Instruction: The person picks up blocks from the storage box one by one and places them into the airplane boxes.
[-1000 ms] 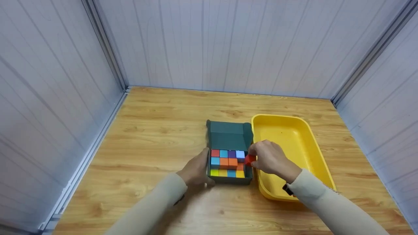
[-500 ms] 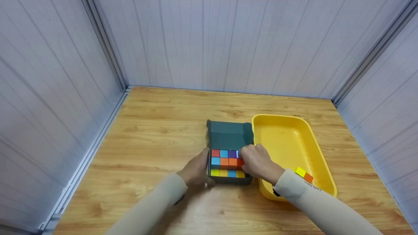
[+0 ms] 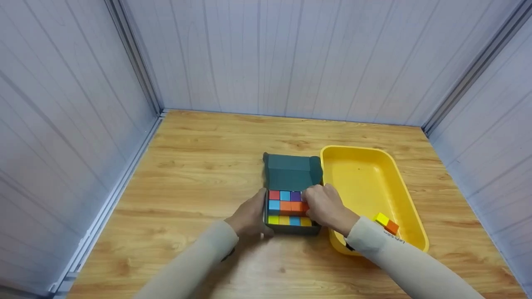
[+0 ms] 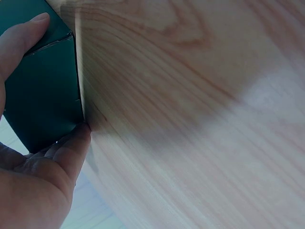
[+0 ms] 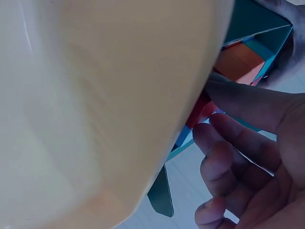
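Note:
A dark green box (image 3: 291,229) with its lid folded back stands on the table, filled with rows of coloured cube blocks. My left hand (image 3: 248,214) grips its left end; in the left wrist view the thumb lies on one face of the green box (image 4: 45,95) and the fingers on another. Over the right end of the box, my right hand (image 3: 328,207) pinches a red block (image 5: 202,109) at the end of the middle row, beside two orange blocks (image 3: 291,206). Its fingertips are partly hidden in the head view.
Right of the box stands a yellow tray (image 3: 357,174), its left rim close against the box. A yellow block (image 3: 381,218) and an orange block (image 3: 391,227) lie in it near the right sleeve. Pale panel walls (image 3: 270,58) enclose the wooden table (image 3: 199,166).
My right hand has moved left and brought the red block from the box's right edge into the middle row. The blocks in the tray came out from behind the sleeve. My left hand stayed put.

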The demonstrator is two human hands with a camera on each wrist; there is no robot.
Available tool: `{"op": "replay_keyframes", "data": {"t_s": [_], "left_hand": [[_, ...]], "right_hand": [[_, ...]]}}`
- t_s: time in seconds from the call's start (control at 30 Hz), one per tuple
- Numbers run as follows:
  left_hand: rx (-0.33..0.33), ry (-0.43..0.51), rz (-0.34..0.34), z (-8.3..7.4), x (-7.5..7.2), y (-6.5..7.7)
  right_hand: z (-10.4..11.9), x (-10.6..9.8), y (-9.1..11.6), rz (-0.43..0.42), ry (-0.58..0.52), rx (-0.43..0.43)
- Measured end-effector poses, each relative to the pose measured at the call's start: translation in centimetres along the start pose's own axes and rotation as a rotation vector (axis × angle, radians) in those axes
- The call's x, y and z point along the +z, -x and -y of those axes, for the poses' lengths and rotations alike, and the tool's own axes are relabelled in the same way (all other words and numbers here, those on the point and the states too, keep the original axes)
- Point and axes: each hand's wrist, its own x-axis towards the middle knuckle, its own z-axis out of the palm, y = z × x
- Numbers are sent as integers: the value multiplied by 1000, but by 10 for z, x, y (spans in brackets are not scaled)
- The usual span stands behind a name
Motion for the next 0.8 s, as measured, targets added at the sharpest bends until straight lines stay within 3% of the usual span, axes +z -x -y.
{"op": "replay_keyframes", "data": {"t_s": [0.13,0.47,0.8], "left_hand": [[-5,9,1,0,0,0],[-29,10,13,-1,-1,-1],[49,12,-11,-1,-1,3]], "right_hand": [[-6,-9,3,46,-36,50],[-47,-37,23,41,-98,92],[-89,-42,41,63,-83,129]]}}
